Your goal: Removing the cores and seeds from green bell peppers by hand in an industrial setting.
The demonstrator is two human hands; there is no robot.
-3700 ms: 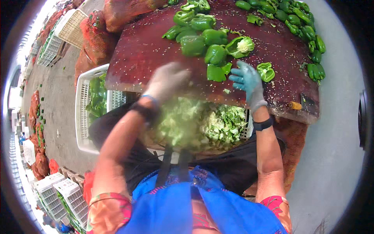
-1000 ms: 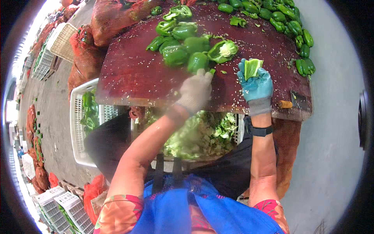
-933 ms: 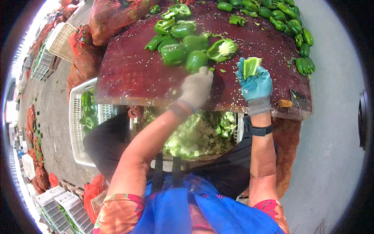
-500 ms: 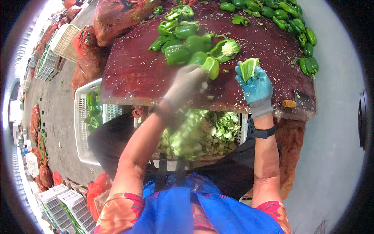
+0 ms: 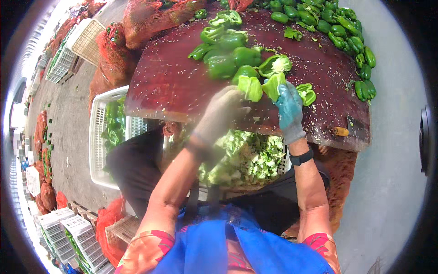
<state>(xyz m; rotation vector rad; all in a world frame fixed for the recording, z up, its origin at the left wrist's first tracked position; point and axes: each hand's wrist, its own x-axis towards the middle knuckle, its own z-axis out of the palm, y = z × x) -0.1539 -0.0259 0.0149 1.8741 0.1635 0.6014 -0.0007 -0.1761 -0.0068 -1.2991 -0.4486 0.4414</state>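
My left hand (image 5: 223,110), in a pale glove and blurred, grips a green bell pepper piece (image 5: 250,88) at the board's near edge. Close beside it, my right hand (image 5: 290,112), in a blue-and-grey glove, has its fingers on another bell pepper piece (image 5: 273,86). The two pieces nearly touch; I cannot tell whether they are joined. A cut pepper (image 5: 306,94) lies just right of my right hand. Beyond my hands sits a pile of whole and cut green peppers (image 5: 222,67), with an opened pepper showing its pale seed core (image 5: 279,64) at its right.
The dark red tabletop (image 5: 159,77) is scattered with seeds. Whole peppers (image 5: 337,31) line its far right edge. A wooden-handled knife (image 5: 340,131) lies near right. Below are pale pepper scraps (image 5: 260,157); a white crate (image 5: 94,150) stands left, mesh sacks (image 5: 137,23) far left.
My right hand has moved left toward my left hand and now fingers a piece there. A cut pepper now lies on the table where it was. The view has shifted slightly.
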